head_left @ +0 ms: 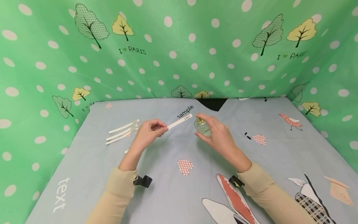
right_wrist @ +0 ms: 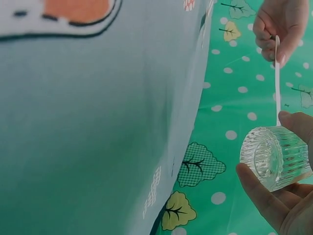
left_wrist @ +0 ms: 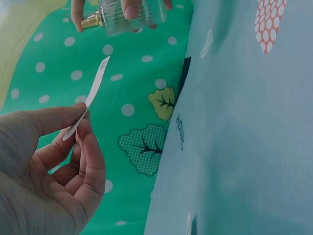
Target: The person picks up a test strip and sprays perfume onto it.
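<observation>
Between thumb and fingers, my left hand [head_left: 151, 132] pinches a white paper scent strip [head_left: 179, 122] near one end. The printed end of the strip points right, toward a ribbed glass perfume bottle [head_left: 202, 127] with pale green liquid and a gold spray top. My right hand [head_left: 216, 132] grips that bottle, its index finger at the spray top and its thumb low on the glass. In the left wrist view the gold nozzle [left_wrist: 92, 20] faces the strip's side, with a gap between them. The right wrist view shows the bottle's ribbed base [right_wrist: 261, 159].
Several more white strips [head_left: 122, 132] lie on the cloth left of my left hand; the tip of another [head_left: 126, 151] shows beside the left wrist. A grey-blue printed cloth [head_left: 165, 186] covers the table, and a green dotted curtain [head_left: 156, 56] stands behind.
</observation>
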`<state>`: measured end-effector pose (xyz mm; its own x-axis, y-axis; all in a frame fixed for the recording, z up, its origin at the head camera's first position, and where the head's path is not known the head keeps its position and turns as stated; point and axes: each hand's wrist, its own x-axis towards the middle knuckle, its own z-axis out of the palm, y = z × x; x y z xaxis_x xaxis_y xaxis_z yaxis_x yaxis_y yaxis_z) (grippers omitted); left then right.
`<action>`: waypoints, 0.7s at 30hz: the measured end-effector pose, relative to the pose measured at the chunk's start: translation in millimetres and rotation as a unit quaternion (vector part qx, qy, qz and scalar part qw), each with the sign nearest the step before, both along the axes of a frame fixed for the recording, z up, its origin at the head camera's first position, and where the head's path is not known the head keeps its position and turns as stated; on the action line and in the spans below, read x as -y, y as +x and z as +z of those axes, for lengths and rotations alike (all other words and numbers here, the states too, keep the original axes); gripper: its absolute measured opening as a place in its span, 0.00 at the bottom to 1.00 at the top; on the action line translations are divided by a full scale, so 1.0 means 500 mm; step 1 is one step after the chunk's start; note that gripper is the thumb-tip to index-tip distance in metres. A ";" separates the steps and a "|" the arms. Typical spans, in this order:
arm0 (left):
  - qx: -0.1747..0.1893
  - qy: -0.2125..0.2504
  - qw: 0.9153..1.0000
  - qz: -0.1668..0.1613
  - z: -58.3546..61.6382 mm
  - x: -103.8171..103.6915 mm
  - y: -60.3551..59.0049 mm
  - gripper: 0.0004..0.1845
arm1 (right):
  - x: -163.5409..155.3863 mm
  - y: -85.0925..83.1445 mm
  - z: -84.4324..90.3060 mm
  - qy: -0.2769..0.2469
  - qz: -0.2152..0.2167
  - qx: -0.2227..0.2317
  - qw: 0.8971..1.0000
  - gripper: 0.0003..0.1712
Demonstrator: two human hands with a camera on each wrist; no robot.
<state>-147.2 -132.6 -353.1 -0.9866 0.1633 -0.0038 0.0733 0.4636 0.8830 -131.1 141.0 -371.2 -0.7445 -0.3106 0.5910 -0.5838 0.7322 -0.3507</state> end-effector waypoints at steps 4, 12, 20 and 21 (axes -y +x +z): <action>-0.001 0.005 1.000 -0.005 0.003 -0.009 0.001 0.08 | 0.002 -0.001 0.001 0.006 -0.002 0.000 1.000 0.38; -0.004 0.011 1.000 -0.016 0.008 -0.020 0.007 0.08 | 0.002 0.000 -0.001 0.011 -0.003 -0.005 1.000 0.38; -0.002 0.012 1.000 -0.019 0.009 -0.023 0.010 0.08 | 0.003 0.003 -0.002 0.012 -0.010 0.011 1.000 0.38; -0.001 0.011 1.000 -0.018 0.010 -0.024 0.011 0.08 | 0.003 0.003 -0.002 0.011 -0.011 0.012 1.000 0.38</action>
